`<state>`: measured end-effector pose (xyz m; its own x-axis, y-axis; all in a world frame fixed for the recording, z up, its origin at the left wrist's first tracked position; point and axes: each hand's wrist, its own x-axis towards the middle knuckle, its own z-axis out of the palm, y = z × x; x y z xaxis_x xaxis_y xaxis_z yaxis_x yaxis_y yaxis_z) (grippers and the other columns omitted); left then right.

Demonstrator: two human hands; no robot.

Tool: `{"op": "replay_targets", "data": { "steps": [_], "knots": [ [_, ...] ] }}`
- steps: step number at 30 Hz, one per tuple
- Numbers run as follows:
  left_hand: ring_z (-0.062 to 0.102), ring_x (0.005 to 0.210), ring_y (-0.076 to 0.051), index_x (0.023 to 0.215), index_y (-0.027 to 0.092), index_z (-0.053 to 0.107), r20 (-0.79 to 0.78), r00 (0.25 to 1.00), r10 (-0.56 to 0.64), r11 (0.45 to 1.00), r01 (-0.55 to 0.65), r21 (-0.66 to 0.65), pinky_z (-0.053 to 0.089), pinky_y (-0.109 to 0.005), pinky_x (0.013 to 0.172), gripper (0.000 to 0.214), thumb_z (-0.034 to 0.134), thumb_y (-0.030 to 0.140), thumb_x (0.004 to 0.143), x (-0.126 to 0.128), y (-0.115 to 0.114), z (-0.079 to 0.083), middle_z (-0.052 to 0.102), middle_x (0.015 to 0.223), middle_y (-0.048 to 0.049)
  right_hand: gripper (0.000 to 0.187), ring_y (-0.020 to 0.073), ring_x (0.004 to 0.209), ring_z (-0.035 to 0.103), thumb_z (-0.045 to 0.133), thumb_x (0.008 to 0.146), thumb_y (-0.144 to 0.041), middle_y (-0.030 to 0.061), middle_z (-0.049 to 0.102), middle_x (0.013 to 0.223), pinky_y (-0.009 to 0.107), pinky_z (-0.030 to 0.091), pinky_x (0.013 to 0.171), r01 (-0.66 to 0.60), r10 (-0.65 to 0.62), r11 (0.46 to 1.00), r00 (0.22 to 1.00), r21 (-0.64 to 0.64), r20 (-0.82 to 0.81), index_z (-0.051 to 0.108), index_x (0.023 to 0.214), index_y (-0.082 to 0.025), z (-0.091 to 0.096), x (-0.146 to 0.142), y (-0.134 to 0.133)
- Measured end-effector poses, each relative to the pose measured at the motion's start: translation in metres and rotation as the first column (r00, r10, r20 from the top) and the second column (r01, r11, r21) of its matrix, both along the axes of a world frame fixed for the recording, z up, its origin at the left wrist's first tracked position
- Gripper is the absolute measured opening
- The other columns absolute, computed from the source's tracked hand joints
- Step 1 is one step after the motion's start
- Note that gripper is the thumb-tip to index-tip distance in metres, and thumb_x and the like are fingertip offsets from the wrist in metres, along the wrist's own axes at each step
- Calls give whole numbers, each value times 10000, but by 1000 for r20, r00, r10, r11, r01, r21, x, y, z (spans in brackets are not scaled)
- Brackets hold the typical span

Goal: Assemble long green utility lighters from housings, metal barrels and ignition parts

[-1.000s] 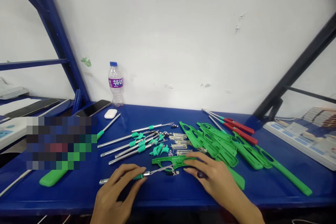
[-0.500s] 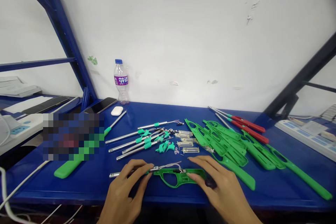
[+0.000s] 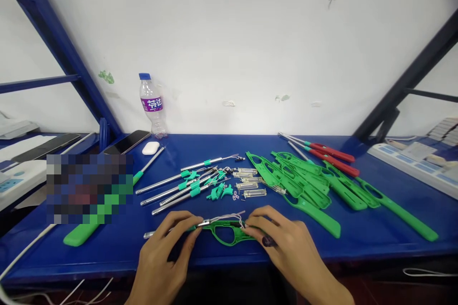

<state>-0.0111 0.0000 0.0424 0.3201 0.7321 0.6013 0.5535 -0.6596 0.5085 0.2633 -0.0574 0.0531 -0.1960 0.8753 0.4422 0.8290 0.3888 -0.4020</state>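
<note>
My left hand [image 3: 164, 248] is closed on a lighter's metal tube [image 3: 148, 235], near its wire end. Below it lies a green lighter handle half [image 3: 240, 236], hollow side up, at the table's front edge. Thin wires [image 3: 225, 218] run from the tube to a small dark part in the handle. My right hand [image 3: 289, 243] pinches at that part and the handle's right portion; its fingertips hide the exact contact. A dark rounded object [image 3: 269, 240], its kind unclear, is tucked in the right palm.
Behind the hands lie several metal tubes [image 3: 157, 182], teal triggers [image 3: 216, 192] and clear fuel tanks [image 3: 255, 193]. Green handle halves [image 3: 318, 217] and red lighters [image 3: 332, 152] are at right. A bottle [image 3: 152, 105], phone [image 3: 129, 142] and white case [image 3: 150, 147] stand at back left.
The view has shifted a little. My right hand has moved in toward the wires, and its thumb and fingers have closed together over the small part. The left hand keeps its hold on the tube.
</note>
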Motion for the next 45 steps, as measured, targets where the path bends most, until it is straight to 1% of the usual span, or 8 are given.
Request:
{"op": "replay_targets", "data": {
  "steps": [6, 13, 16, 22, 32, 39, 42, 45],
  "knots": [
    [770, 945, -189, 1130, 295, 785, -57, 998, -19, 1000, 20, 18, 644, -260, 816, 178, 622, 297, 1058, 1, 4, -1, 750, 1081, -39, 345, 117, 680, 760, 432, 1166, -377, 37, 769, 1113, 215, 517, 560, -24, 24, 1000, 999, 18, 29, 759, 1102, -287, -6, 6, -8],
    [756, 933, -166, 1109, 292, 802, 0, 997, -71, 997, 71, 11, 639, -248, 800, 212, 621, 202, 1043, 3, 3, 3, 726, 1083, -37, 341, 140, 692, 787, 444, 1156, -444, 26, 788, 1115, 235, 531, 528, -8, 4, 998, 999, 62, 52, 758, 1166, -311, -10, 5, -7],
    [744, 935, -162, 1129, 291, 797, -1, 996, -88, 996, 88, 4, 635, -241, 779, 234, 608, 179, 1050, 3, 2, 3, 718, 1094, -43, 360, 136, 673, 786, 430, 1161, -423, 29, 800, 1118, 226, 550, 537, -29, 25, 996, 998, 80, 56, 764, 1113, -296, -10, 5, -6],
    [732, 1020, -217, 1093, 279, 809, -34, 997, -72, 995, 74, 61, 649, -313, 851, 203, 637, 190, 1032, 2, 3, 1, 730, 1103, -73, 366, 133, 620, 772, 458, 1141, -384, 28, 811, 1076, 206, 607, 582, -34, 30, 996, 998, 88, 46, 803, 1045, -307, -9, 8, -4],
    [724, 918, -187, 1064, 283, 823, -3, 996, -94, 995, 94, 43, 638, -268, 768, 237, 623, 158, 1038, 7, 6, 1, 735, 1022, -49, 379, 125, 651, 789, 423, 1160, -433, 19, 804, 1069, 192, 571, 544, -57, 54, 991, 998, 120, 26, 763, 1062, -297, -12, 7, -1],
    [713, 979, -206, 1242, 318, 766, -174, 979, -110, 984, 132, 120, 643, -323, 830, 335, 586, 117, 1044, -2, 7, -4, 736, 1089, -47, 313, 128, 634, 775, 408, 1166, -365, 8, 782, 1125, 225, 549, 540, -67, 67, 995, 998, 80, 2, 707, 1096, -305, -14, 4, -2],
    [704, 1037, -214, 1271, 320, 753, -170, 981, -92, 985, 114, 126, 639, -320, 865, 342, 593, 124, 1042, -5, 8, -9, 733, 1118, -53, 319, 132, 597, 756, 389, 1157, -318, 14, 767, 1156, 244, 525, 511, -65, 64, 997, 998, 37, 28, 692, 1059, -298, -18, 7, -3],
    [713, 1017, -201, 1246, 327, 768, -139, 988, -70, 994, 81, 79, 633, -276, 839, 283, 625, 186, 1047, -9, 10, -15, 728, 1106, -48, 311, 141, 619, 762, 389, 1139, -262, 20, 756, 1196, 250, 526, 522, -87, 88, 996, 992, -16, 86, 695, 1128, -314, -20, 11, -4]
  ]
}}
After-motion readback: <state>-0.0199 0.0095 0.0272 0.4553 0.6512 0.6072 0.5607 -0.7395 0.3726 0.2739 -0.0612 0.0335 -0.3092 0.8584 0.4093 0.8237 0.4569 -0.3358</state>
